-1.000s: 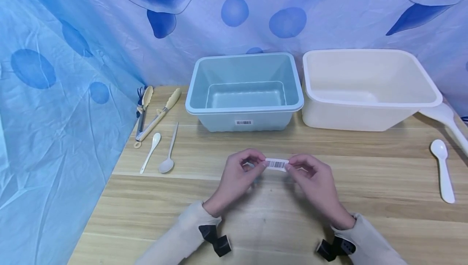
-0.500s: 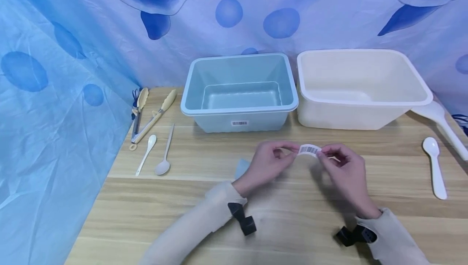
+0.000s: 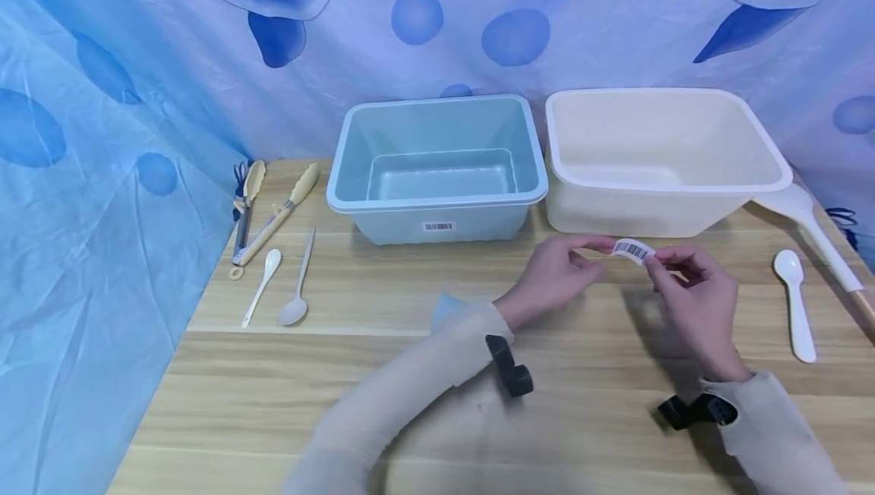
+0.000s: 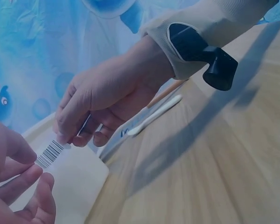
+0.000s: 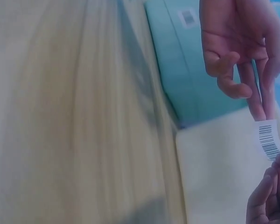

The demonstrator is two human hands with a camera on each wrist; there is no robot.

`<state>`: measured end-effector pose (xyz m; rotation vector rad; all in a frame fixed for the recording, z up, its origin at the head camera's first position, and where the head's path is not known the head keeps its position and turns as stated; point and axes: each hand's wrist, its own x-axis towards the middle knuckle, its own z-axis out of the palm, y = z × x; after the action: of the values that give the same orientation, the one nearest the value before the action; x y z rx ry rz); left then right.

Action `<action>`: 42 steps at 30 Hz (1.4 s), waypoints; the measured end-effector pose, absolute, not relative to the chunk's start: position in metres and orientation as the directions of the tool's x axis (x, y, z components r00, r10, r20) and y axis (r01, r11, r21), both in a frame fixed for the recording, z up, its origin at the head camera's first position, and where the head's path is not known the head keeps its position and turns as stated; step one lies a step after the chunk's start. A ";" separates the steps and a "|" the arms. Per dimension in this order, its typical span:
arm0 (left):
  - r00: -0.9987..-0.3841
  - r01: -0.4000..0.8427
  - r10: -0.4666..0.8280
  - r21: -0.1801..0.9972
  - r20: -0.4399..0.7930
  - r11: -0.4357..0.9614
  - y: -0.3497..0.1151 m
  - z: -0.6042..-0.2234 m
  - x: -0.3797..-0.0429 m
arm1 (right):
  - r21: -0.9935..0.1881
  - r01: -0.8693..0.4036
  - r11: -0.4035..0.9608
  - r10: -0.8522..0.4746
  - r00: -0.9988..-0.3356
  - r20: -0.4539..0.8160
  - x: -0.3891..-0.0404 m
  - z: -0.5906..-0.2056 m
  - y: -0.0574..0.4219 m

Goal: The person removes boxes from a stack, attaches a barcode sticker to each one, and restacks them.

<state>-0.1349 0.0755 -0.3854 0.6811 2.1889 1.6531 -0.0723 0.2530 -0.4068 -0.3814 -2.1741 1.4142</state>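
A small white barcode label point(image 3: 633, 250) is stretched between both hands, just in front of the white bin point(image 3: 615, 210) and slightly bowed. My left hand point(image 3: 555, 282) holds its left end at the tips of two extended fingers; the thumb stands apart in the head view. At the other end, the thumb and fingertips of my right hand point(image 3: 700, 301) pinch the label. The right wrist view shows the barcode strip point(image 5: 268, 140) between the two hands. A similar barcode sticker point(image 3: 439, 226) is on the front of the light blue bin point(image 3: 437, 203).
On the left lie tongs point(image 3: 276, 214), a small white spoon point(image 3: 262, 286) and a grey spoon point(image 3: 294, 310). A white spoon point(image 3: 795, 305) and a larger white ladle-like utensil point(image 3: 813, 225) lie at right. A light blue piece point(image 3: 446, 307) shows beside the left sleeve.
Both hands have carried the label right and away from me, from before the blue bin to the white bin. The left thumb has come away from the label. The light blue piece has come into view.
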 end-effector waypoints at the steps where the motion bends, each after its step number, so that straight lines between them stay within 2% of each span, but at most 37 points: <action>1: -0.839 0.181 0.544 0.957 0.030 0.227 0.079 -0.386 -0.137 | -0.908 -0.042 0.417 0.503 -0.822 0.269 -0.075 -0.407 0.256; 16: -0.870 0.106 0.492 0.959 -0.039 0.264 0.119 -0.394 -0.152 | -0.882 -0.031 0.471 0.538 -0.783 0.314 -0.104 -0.416 0.286; 27: -0.875 0.203 0.481 0.947 0.060 0.250 0.125 -0.400 -0.160 | -0.892 -0.045 0.451 0.533 -0.788 0.309 -0.122 -0.416 0.285; 42: -0.874 0.221 0.481 0.939 0.071 0.263 0.128 -0.402 -0.158 | -0.898 -0.073 0.434 0.542 -0.775 0.325 -0.126 -0.420 0.291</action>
<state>-0.1579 0.1284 -0.4021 0.6539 2.3042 1.6536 -0.1259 0.2915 -0.4196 -0.3932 -2.0996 1.3554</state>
